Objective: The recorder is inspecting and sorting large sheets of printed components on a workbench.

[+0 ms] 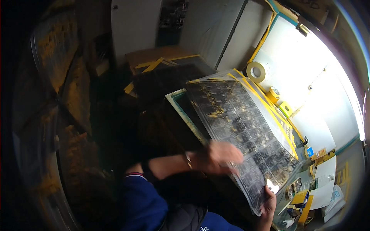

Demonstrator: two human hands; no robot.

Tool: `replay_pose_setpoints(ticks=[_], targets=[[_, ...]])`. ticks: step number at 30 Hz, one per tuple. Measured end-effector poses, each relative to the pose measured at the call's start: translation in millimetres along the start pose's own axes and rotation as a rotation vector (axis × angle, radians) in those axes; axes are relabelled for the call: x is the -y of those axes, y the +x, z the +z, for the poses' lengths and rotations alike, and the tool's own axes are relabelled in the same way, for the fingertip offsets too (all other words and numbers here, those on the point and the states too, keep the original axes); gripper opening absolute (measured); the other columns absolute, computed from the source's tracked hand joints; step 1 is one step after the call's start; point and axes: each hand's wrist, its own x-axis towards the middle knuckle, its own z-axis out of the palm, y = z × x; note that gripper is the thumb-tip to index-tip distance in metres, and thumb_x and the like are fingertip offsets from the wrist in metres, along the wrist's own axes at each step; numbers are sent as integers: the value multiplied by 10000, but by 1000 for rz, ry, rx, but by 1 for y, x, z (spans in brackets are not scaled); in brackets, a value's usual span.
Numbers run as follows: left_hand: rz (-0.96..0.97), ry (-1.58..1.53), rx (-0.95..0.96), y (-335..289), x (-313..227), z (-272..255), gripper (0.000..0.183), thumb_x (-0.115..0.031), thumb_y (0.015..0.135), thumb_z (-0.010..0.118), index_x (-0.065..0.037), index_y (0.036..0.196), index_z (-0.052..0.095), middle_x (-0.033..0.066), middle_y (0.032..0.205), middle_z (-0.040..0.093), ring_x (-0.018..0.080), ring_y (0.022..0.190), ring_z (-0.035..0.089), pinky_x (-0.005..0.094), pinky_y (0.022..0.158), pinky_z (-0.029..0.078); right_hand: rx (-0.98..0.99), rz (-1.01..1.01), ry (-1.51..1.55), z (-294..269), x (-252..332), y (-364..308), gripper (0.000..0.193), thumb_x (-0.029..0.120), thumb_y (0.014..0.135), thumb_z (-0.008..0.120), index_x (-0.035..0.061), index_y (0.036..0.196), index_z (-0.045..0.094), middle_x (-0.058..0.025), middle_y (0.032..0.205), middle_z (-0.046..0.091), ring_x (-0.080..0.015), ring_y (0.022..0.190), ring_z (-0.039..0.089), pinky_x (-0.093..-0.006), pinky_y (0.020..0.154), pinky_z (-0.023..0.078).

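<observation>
right grip (pixel 269 201) pinching the near end of a big glossy film sheet (pixel 241 127), some fingers hidden. left grip (pixel 221 156) blurred, over the sheet's lh long edge approx. halfway down; can't tell if spread or pinching. sheet = see-through w/ dark grid pattern, slanting across the table (pixel 187 120) (cream & green edge), near end sticking out twd the person. yellow-edged sheets (pixel 280 127) just beside/partly under it, rh side. along the back: wide tape roll (pixel 252 72), yellow tape roll (pixel 272 97), yellow-green box (pixel 286 109), all nr the bright panel (pixel 304 73). clear jar (pixel 323 180) lower r, well apart from the left grip. dark cuff-less forearm area unclear.
</observation>
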Motion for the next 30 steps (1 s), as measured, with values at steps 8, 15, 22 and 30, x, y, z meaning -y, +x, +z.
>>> replay_pose_setpoints(ticks=[8, 15, 22, 30], targets=[[-922, 722, -933, -192, 205, -156, 255, -194, 912, 589, -29, 1107, 566, 110, 985, 610, 198, 885, 611, 301, 792, 499, -154, -360, -300, -40, -14, 3, 340, 42, 891, 590, -29, 1213, 509, -93, 1029, 642, -170, 839, 643, -299, 752, 524], [-1799, 388, -967, -356, 281, -211, 423, -322, 907, 607, 24, 1142, 544, 124, 1040, 636, 263, 913, 639, 362, 754, 529, -201, -243, -273, -27, -3, -3, 350, 70, 899, 575, 10, 1238, 511, -95, 1043, 649, -200, 864, 655, -329, 770, 539], [-1710, 25, -970, -332, 293, -169, 339, -309, 855, 683, -15, 1024, 664, 65, 988, 652, 161, 861, 597, 336, 767, 496, -226, -185, -258, -20, -2, -9, 365, 71, 897, 554, 7, 1252, 497, -102, 1061, 643, -217, 874, 660, -341, 749, 554], [-1596, -312, -841, -311, 298, -149, 316, -207, 772, 755, 6, 987, 666, 71, 934, 659, 188, 845, 622, 352, 752, 515, -320, -107, -314, -2, 4, -18, 401, 93, 891, 649, -78, 1238, 545, -111, 1198, 604, -189, 1082, 579, -303, 947, 450]])
